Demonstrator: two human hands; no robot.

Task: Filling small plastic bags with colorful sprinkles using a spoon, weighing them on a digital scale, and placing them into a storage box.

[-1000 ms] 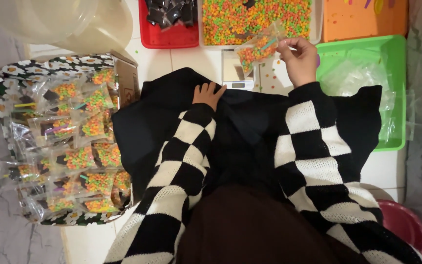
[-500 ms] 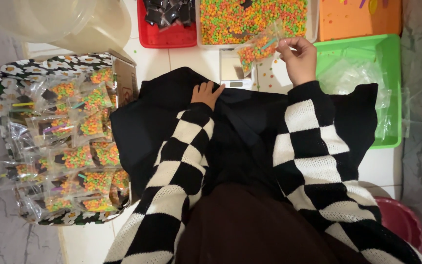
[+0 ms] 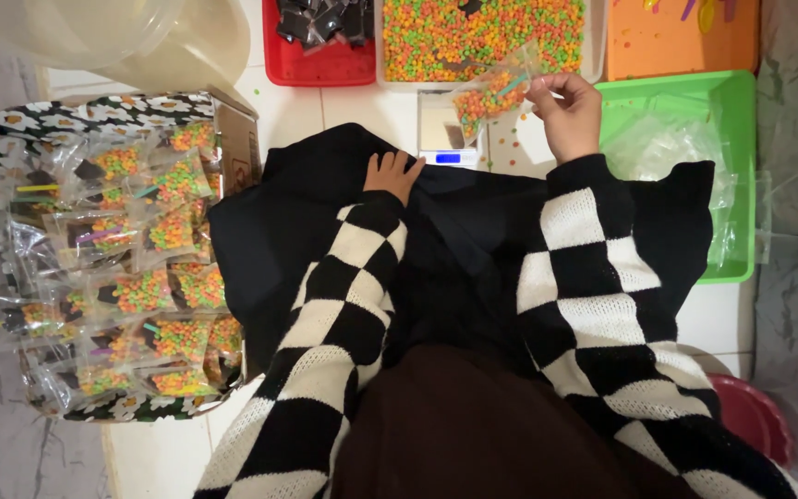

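Four trays (image 3: 320, 69), two hands (image 3: 570, 115).

Our left hand (image 3: 393, 174) lies flat, fingers pointing toward twelve o'clock, arm bent at the elbow. Our right hand (image 3: 569, 113) is raised toward one o'clock, fingertips (image 3: 538, 85) pinched together.

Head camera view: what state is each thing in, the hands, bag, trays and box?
Right hand: raised, pinching a small clear bag.
Small clear bag: partly filled with colourful pellets, held above the scale.
Left hand: resting flat on black cloth, holding nothing.
Scale: display lit, platform bare.
Pellet tray: full.
Red tray: holds dark pieces.
Green tray: holds clear bags.
Flowered box: crowded with filled bags.
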